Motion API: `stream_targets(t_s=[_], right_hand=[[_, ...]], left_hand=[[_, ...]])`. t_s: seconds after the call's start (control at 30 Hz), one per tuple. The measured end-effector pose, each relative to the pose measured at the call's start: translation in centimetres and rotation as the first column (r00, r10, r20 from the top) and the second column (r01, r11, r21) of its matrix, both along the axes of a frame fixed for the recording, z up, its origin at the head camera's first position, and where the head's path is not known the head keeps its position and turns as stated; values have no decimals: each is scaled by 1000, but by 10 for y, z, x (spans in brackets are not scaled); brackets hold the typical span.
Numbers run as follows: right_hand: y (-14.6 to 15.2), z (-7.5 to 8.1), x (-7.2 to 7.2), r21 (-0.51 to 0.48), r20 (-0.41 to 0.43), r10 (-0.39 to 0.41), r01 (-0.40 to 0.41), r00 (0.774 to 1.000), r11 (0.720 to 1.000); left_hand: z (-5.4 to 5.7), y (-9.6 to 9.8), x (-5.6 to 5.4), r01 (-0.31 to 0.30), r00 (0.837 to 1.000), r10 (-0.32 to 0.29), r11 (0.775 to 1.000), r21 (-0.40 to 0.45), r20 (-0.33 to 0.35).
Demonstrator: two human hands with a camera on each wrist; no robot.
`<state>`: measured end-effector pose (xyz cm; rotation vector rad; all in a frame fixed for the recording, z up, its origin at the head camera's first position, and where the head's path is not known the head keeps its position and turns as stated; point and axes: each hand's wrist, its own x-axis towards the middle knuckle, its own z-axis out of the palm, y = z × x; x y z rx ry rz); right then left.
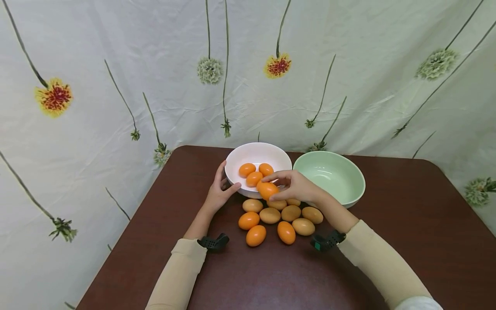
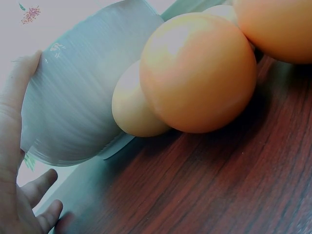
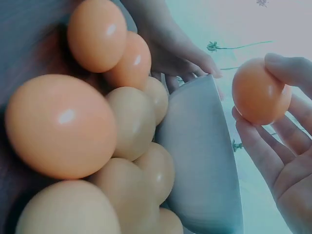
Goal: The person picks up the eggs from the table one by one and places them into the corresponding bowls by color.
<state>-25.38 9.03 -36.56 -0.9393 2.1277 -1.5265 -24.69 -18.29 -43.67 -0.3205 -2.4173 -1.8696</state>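
My right hand (image 1: 296, 185) pinches an orange egg (image 3: 258, 92) between thumb and fingertips, over the near rim of a pinkish-white bowl (image 1: 257, 153). Inside that bowl lie three orange eggs (image 1: 246, 169). At the bowl's left side is my left hand (image 1: 218, 191), its thumb and forefinger spread apart and touching the outside near the rim. In the left wrist view, the thumb lies along the bowl wall (image 2: 83, 87). On the table in front of the bowl are several tan eggs (image 1: 270, 215) and three more orange eggs (image 1: 256, 236). The right hand overlaps part of the tan group.
A light green bowl (image 1: 341, 185) stands right beside the white one, behind the right forearm. The dark brown table (image 1: 155, 219) ends at a back edge close behind both bowls. A flower-printed cloth (image 1: 174, 64) hangs beyond it.
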Motion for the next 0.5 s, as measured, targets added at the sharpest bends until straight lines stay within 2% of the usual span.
stream_targets(t_s=[0.27,0.5], right_hand=[[-9,2,-14,-13,-46,-56,56,997,998],[-19,-6,-25,-12,44,-128,129,991,992]], left_hand=[[0,1,1,1,1000,-1,1000,5,10],[1,1,1,4,1000,-4,1000,3,6]])
